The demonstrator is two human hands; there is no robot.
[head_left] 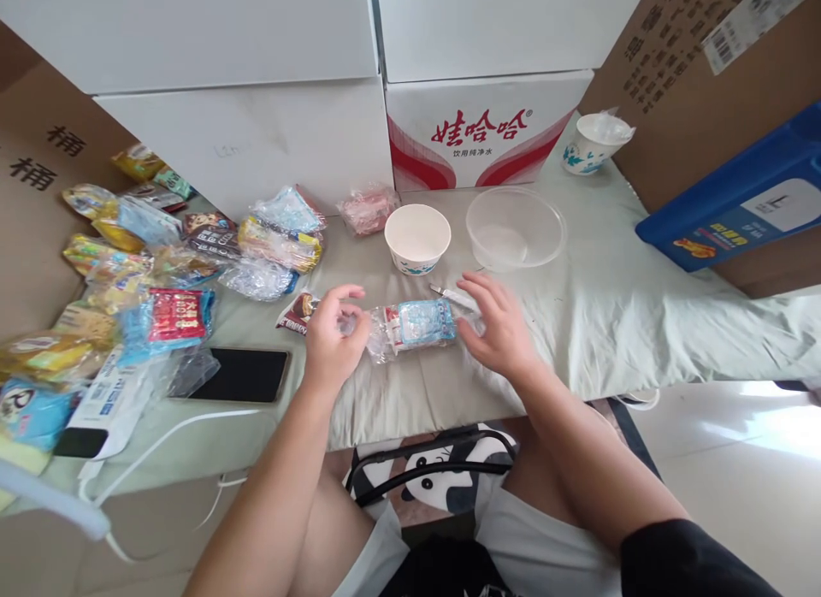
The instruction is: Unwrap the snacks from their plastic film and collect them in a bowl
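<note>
My left hand (333,332) pinches one end of the blue packet (418,325), lying just before the paper bowl (417,238), steadying it, while my right hand (497,323), fingers spread, touches its other end.

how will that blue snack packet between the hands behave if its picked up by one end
The blue snack packet is likely floppy: its clear film ends look crumpled. It is probably light, lying flat on the wrinkled cloth. The glossy wrap may be slippery where the left hand pinches it.
</note>
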